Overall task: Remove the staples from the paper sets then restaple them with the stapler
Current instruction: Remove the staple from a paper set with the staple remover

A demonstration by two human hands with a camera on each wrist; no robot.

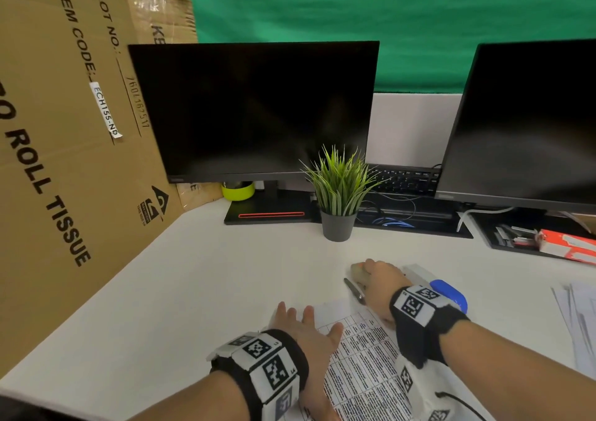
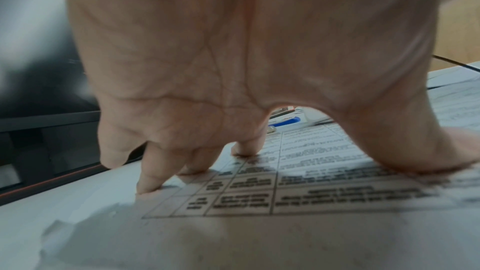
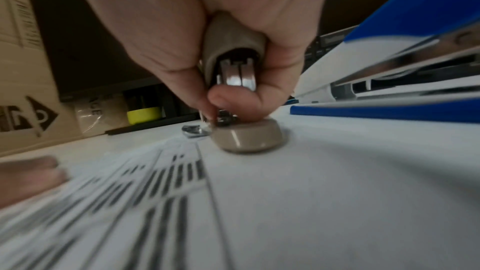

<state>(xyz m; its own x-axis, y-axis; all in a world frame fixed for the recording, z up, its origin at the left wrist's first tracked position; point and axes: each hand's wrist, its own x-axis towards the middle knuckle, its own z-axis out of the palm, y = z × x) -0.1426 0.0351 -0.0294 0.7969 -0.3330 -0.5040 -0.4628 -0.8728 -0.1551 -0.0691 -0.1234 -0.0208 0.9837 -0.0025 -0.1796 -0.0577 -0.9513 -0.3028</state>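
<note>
A printed paper set [image 1: 364, 365] with a table on it lies on the white desk. My left hand [image 1: 309, 320] presses flat on it, with the straight fingers [image 2: 148, 178] spread on the sheet [image 2: 311, 171]. My right hand [image 1: 375, 280] grips a beige staple remover [image 1: 356, 270] at the paper's far corner. In the right wrist view the thumb and fingers squeeze the remover [image 3: 233, 52], and its metal claws point down at the sheet [image 3: 259, 202]. A blue and white stapler [image 1: 448, 291] lies just right of that hand, seen close in the right wrist view [image 3: 402, 38].
A slim dark object [image 1: 354, 291] lies left of my right hand. More papers [image 1: 577, 317] lie at the right edge. A potted plant [image 1: 338, 224], two dark monitors [image 1: 258, 111] and an orange box [image 1: 571, 246] stand behind. A large cardboard box [image 1: 64, 162] walls the left.
</note>
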